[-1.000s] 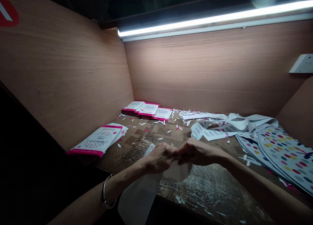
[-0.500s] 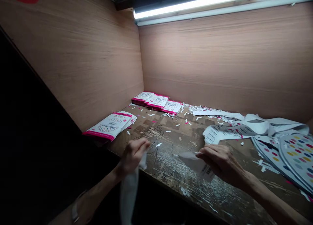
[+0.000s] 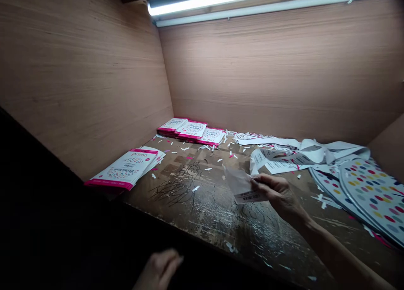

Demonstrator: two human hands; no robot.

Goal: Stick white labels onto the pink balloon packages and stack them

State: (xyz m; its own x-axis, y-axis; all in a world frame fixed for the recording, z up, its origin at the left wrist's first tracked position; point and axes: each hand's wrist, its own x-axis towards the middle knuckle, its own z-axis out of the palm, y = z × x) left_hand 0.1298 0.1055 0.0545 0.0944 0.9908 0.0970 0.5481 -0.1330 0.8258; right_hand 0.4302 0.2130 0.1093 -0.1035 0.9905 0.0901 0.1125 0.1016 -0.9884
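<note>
Clear plastic sleeve [image 3: 241,184] with a barcode label, pinched in my right hand [image 3: 277,194] just above the scratched wooden table [image 3: 221,218]. My left hand [image 3: 159,270] hangs loose and empty below the table's edge. Pink-and-white packs [image 3: 126,170] lie left; dotted paper plates [image 3: 369,193] right.

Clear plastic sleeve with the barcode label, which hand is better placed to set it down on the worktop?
Right. The right hand already pinches the clear plastic sleeve just above the scratched worktop; the left hand hangs empty below the front edge.
</note>
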